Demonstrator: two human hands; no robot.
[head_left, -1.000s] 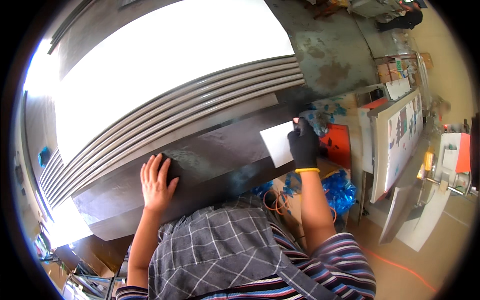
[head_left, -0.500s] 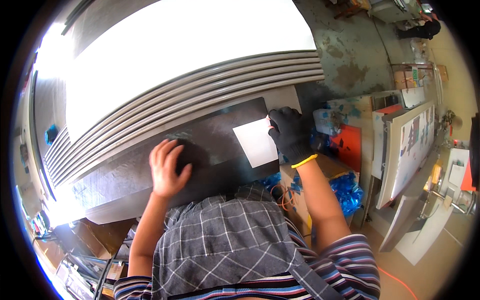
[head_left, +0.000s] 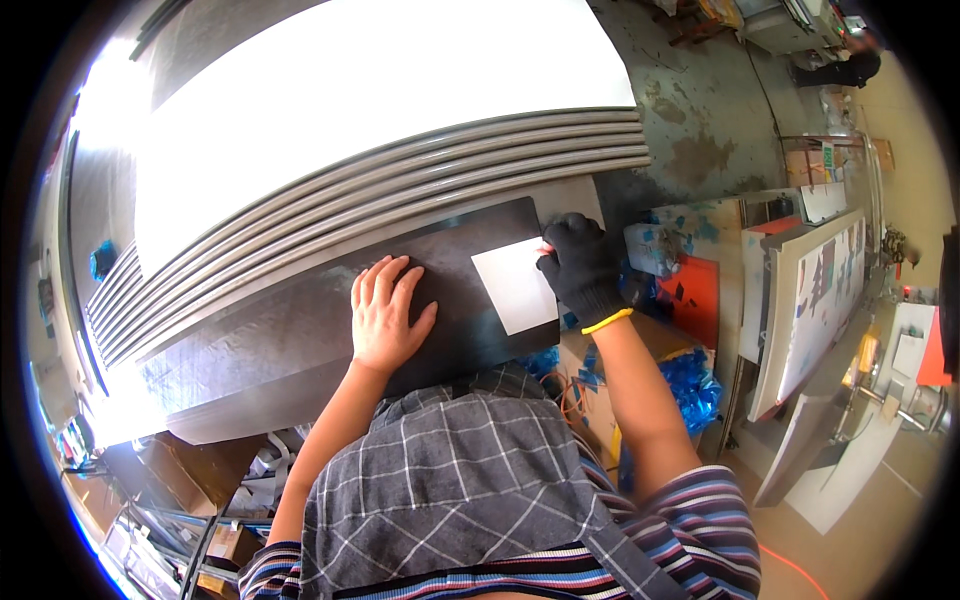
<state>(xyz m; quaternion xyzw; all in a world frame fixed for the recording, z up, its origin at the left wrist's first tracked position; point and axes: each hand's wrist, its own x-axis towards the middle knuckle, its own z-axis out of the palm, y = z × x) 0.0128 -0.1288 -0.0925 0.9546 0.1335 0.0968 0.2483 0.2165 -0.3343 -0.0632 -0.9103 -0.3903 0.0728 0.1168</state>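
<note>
A dark, shiny sheet [head_left: 300,320] lies on top of a stepped stack of large flat panels [head_left: 400,190]. My left hand [head_left: 385,315], bare, rests flat on the dark sheet with the fingers spread. My right hand [head_left: 580,265] wears a black glove with a yellow cuff. It pinches the right edge of a white rectangular label [head_left: 515,285] that lies on the dark sheet. A small red thing shows at its fingertips; I cannot tell what it is.
A large white panel [head_left: 380,80] tops the stack behind. To the right stand a cardboard box with blue plastic bits [head_left: 690,380], an orange board [head_left: 695,295] and upright printed panels [head_left: 810,290]. Another person [head_left: 840,70] stands far off at the top right.
My left hand has moved right along the dark sheet, closer to the label. My gloved right hand stays at the label's right edge. The view has shifted, and the stack sits further right.
</note>
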